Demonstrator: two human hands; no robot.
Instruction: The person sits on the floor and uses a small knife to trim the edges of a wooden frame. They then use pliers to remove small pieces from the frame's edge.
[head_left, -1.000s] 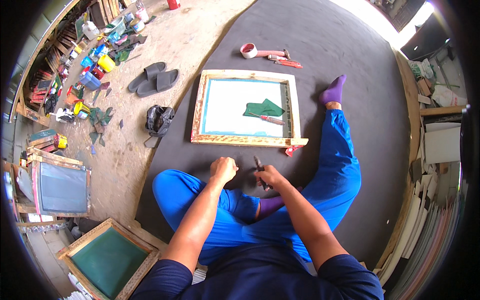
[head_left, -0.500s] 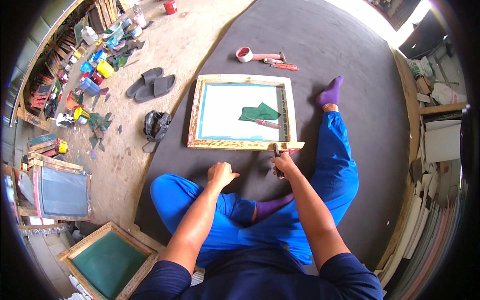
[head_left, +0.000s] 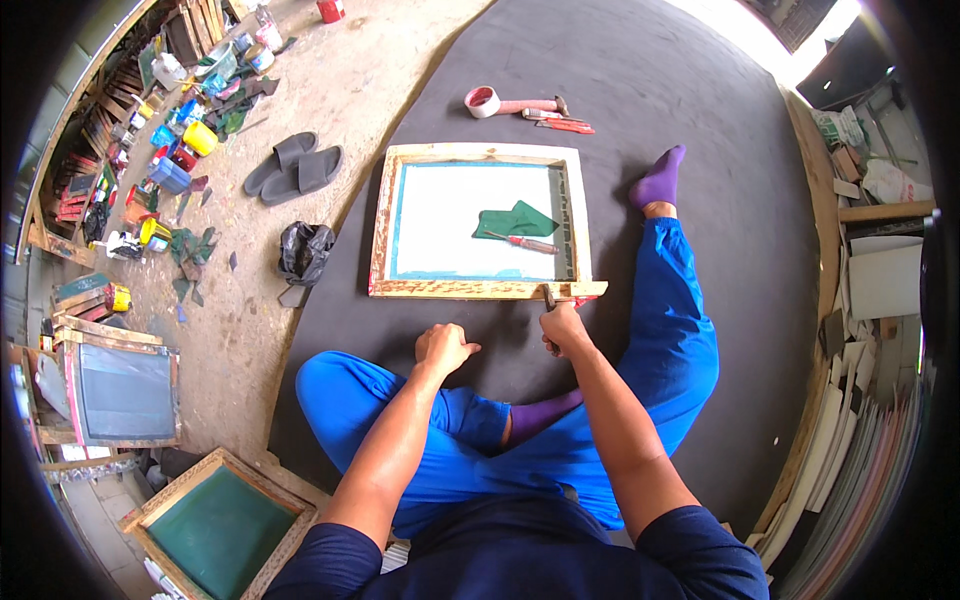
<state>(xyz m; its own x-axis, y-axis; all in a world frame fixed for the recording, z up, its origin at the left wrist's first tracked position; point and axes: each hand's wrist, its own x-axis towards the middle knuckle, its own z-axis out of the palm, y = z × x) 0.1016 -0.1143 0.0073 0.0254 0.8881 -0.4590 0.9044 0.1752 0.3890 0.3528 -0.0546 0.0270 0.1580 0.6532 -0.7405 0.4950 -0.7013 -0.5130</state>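
A wooden screen frame (head_left: pixel 477 290) lies flat in front of me, with a white inner area edged in blue. On that area rest a green scrap (head_left: pixel 520 219) and a screwdriver (head_left: pixel 533 245). My right hand (head_left: pixel 564 328) is closed around a dark-handled tool (head_left: pixel 549 293), whose front end meets the frame's near edge by the right corner; its exact kind is hidden by the hand. A short wooden strip (head_left: pixel 588 290) juts out past that corner. My left hand (head_left: pixel 446 349) is curled closed above my bent leg, apart from the frame, with nothing visible in it.
Beyond the frame, a tape roll (head_left: pixel 482 102), a hammer (head_left: pixel 530 106) and red-handled tools (head_left: pixel 565 125) lie on the black mat (head_left: pixel 700 80). Black slippers (head_left: pixel 294 168), a black bag (head_left: pixel 305 252) and paint pots (head_left: pixel 200 138) are left. A green screen (head_left: pixel 218 525) lies lower left.
My right hand has shifted slightly up and left with the tool, closer to the frame's near edge. My left hand stays in place. The view has shifted a little.
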